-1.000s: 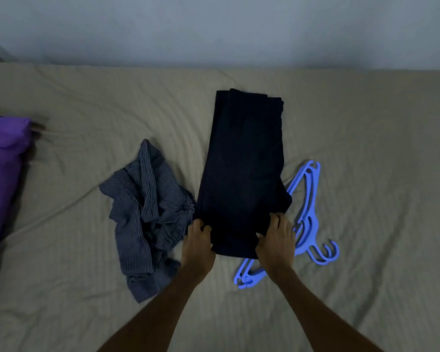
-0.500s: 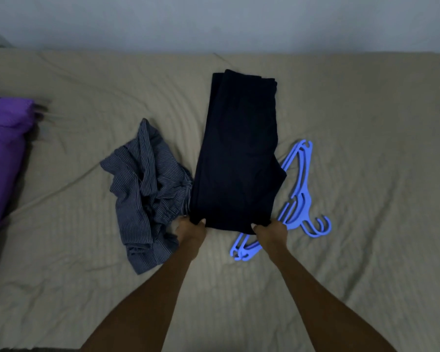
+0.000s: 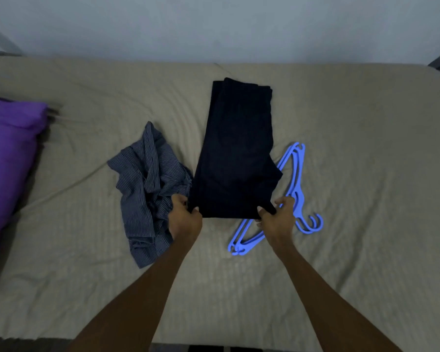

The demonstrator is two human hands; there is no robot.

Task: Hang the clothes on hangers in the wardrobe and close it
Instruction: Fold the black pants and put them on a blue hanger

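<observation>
Head view: both forearms stretched fwd over bed (image 3: 366, 123). Left hand (image 3: 184, 219) pinching near-left corner of folded dark trousers (image 3: 236, 153), right hand (image 3: 277, 219) pinching near-right corner. Trousers flat mid-bed, betw crumpled striped shirt (image 3: 148, 189) on left & blue hangers (image 3: 294, 196) on right, partly over hangers. Purple pillow (image 3: 8, 158) far left

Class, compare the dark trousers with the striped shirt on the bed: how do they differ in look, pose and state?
The trousers are plain dark and laid flat, folded lengthwise; the shirt is grey-blue with thin stripes and lies crumpled in a heap. Both hands, left and right, pinch the trousers' near corners; neither holds the shirt. The trousers partly cover the blue hangers; the shirt lies clear of them. Both rest on the bed, unhung.
</observation>
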